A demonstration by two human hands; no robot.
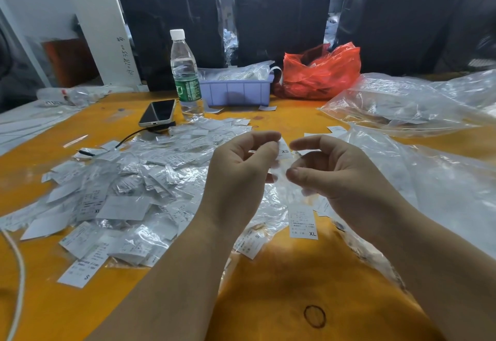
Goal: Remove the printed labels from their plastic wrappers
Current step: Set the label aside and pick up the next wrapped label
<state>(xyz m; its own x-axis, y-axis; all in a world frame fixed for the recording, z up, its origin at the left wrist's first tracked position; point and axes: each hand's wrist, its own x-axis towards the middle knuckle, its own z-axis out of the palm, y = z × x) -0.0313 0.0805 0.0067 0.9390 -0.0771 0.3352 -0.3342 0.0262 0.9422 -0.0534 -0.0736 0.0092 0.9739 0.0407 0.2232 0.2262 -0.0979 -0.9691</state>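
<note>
Our left hand (pixel 241 163) and right hand (pixel 330 169) pinch one XS label (pixel 284 150) in its wrapper (pixel 279 171). Bare surface (pixel 281 273) below our wrists; label pile (pixel 120 193) left, big bags (pixel 429 179) right.

XS label (pixel 284 150) half hidden by fingers; pile labels' (pixel 128 179) small print unreadable

Two hands, left (pixel 239 169) and right (pixel 338 171), one bottle (pixel 185 75), one phone (pixel 157 112), one tray (pixel 236 91), one red bag (pixel 322 72), one rubber band (pixel 314 316), labels (pixel 120 179) too many to count
</note>
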